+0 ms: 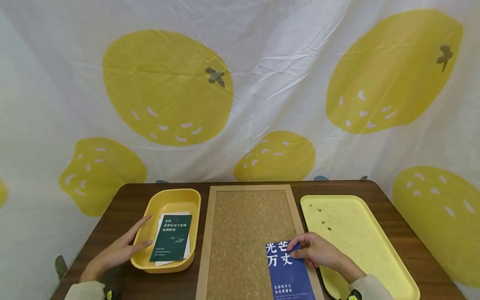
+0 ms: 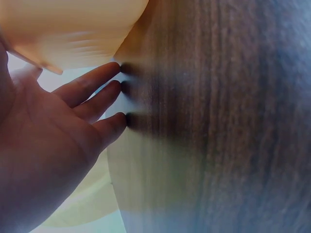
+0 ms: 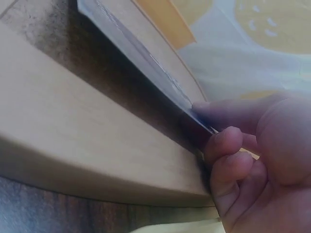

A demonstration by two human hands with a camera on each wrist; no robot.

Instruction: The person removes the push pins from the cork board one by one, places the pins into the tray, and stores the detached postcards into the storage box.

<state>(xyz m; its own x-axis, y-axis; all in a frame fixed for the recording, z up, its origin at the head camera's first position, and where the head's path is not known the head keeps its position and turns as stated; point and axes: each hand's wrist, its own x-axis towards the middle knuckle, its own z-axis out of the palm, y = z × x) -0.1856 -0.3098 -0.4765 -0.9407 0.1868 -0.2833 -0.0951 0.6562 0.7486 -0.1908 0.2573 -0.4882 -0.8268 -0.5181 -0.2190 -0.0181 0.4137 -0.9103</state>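
My right hand (image 1: 318,250) pinches the upper right corner of a blue card (image 1: 290,271) with large white characters, over the lower right of a wood-framed corkboard (image 1: 251,225). In the right wrist view the card (image 3: 141,68) is edge-on, held just above the board's frame (image 3: 97,131). At the left, my left hand (image 1: 120,250) lies against the side of a yellow bin (image 1: 168,200), with the thumb over its rim. Its other fingers (image 2: 99,104) extend loosely beside the bin, near the table top. Inside the bin, a dark green card (image 1: 170,239) lies on white ones.
On the right is a pale yellow tray (image 1: 360,250) with several tiny dark pieces (image 1: 323,222) near its far left corner. Everything stands on a dark wooden table (image 1: 397,233). Behind hangs a white curtain (image 1: 273,96) with yellow fruit shapes.
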